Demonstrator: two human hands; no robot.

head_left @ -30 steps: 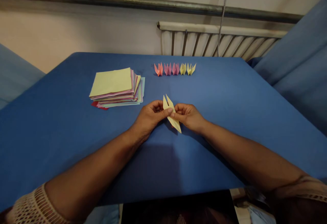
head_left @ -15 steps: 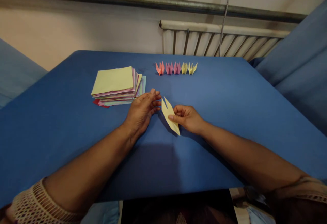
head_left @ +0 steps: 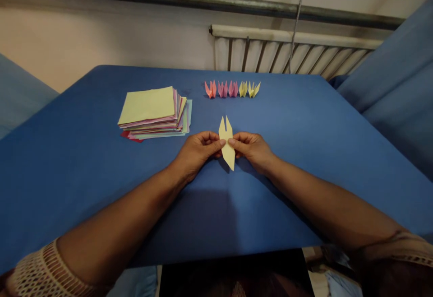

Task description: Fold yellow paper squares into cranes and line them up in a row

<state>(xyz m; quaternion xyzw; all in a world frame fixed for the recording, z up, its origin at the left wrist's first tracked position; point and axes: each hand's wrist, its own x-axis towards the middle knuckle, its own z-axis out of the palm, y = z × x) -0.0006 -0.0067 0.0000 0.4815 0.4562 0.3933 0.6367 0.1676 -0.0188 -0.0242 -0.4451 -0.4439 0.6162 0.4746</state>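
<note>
A yellow folded paper piece (head_left: 227, 146) with two pointed tips at its far end stands almost straight over the blue table (head_left: 84, 161). My left hand (head_left: 197, 151) pinches its left edge with thumb and fingers. My right hand (head_left: 252, 149) pinches its right edge the same way. Both hands rest low over the table's middle.
A stack of coloured square paper sheets (head_left: 154, 113), yellow on top, lies left of my hands. A row of several folded paper pieces (head_left: 232, 89), orange, pink and yellow, stands near the far edge. A radiator (head_left: 287, 55) lines the wall behind; blue fabric (head_left: 395, 76) rises at right.
My left hand, which had let go and lay open half a second ago, has come back and pinched the yellow piece. The piece has turned from tilted to nearly straight.
</note>
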